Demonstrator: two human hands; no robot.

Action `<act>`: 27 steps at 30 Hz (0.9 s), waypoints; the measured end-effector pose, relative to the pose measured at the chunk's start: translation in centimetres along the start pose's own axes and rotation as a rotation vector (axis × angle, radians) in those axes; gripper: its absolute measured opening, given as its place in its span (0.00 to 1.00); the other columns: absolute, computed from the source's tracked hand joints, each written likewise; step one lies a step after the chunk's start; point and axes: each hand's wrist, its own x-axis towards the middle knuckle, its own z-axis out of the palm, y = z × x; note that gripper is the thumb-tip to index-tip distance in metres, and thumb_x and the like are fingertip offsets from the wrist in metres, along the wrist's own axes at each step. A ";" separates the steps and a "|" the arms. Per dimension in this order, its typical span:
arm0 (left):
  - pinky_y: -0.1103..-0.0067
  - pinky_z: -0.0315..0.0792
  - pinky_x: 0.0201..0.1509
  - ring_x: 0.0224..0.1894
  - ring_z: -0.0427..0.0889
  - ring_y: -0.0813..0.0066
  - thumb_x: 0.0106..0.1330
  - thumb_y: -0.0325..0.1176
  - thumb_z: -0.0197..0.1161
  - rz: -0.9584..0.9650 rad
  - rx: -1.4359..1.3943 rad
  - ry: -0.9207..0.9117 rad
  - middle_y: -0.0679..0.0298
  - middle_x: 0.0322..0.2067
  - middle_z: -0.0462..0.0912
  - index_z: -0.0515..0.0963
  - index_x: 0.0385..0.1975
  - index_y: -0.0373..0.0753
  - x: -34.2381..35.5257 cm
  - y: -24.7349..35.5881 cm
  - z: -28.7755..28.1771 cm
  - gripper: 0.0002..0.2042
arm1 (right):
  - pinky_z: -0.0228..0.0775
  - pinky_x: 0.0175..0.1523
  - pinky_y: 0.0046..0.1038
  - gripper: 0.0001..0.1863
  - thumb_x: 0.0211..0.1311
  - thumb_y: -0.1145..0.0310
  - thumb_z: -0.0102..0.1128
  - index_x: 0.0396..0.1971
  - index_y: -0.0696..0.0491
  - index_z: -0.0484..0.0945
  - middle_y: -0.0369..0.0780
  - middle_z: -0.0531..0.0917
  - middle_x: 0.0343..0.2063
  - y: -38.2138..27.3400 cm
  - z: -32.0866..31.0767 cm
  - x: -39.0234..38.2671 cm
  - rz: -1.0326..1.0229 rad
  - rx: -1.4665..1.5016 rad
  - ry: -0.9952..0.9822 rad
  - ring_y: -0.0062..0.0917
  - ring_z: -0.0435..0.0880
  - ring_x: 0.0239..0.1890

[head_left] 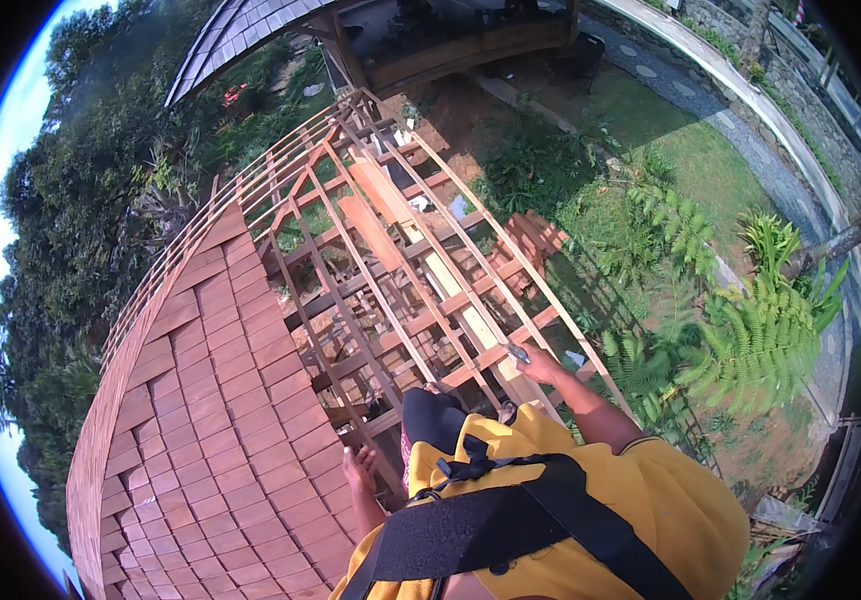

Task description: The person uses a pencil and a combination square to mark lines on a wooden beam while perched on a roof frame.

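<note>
My right hand [542, 366] is closed round a small tool with a grey metal head [517, 353], which looks like a hammer. It is above the open wooden roof frame, near a pale wooden batten [485, 328]. My left hand [359, 468] holds nothing; its fingers are apart beside the edge of the reddish-brown wooden shingles [250, 400]. Those shingles overlap in rows over the left part of the roof. Between my two arms a bent knee in dark cloth [432, 420] shows above the frame.
Bare rafters and battens [430, 310] with gaps between them stretch ahead. Loose orange-brown boards [370, 232] lie on them. Down on the ground, a stack of reddish shingles [530, 245] sits right of the frame, near ferns [750, 350]. Another building's roof [240, 40] stands beyond.
</note>
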 end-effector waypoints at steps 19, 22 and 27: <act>0.58 0.70 0.62 0.58 0.75 0.49 0.72 0.56 0.50 -0.149 1.170 -0.906 0.48 0.61 0.71 0.57 0.69 0.41 6.8 0.6 37.9 0.33 | 0.76 0.48 0.44 0.30 0.54 0.53 0.65 0.52 0.55 0.73 0.53 0.84 0.40 10.3 15.2 -41.9 1.337 0.545 1.105 0.48 0.84 0.46; 0.58 0.70 0.62 0.58 0.75 0.49 0.72 0.56 0.50 -0.186 1.273 -1.055 0.48 0.61 0.71 0.57 0.69 0.40 3.6 -3.5 41.5 0.33 | 0.77 0.48 0.42 0.26 0.54 0.51 0.66 0.46 0.57 0.78 0.53 0.85 0.37 7.4 21.3 -42.8 1.507 0.583 1.065 0.44 0.85 0.44; 0.58 0.70 0.62 0.58 0.75 0.50 0.72 0.56 0.51 -0.232 1.400 -1.182 0.48 0.61 0.71 0.58 0.68 0.40 -0.2 -7.6 44.2 0.33 | 0.78 0.31 0.36 0.17 0.54 0.54 0.66 0.33 0.54 0.83 0.44 0.85 0.26 3.3 25.3 -40.7 1.475 1.067 0.715 0.33 0.86 0.30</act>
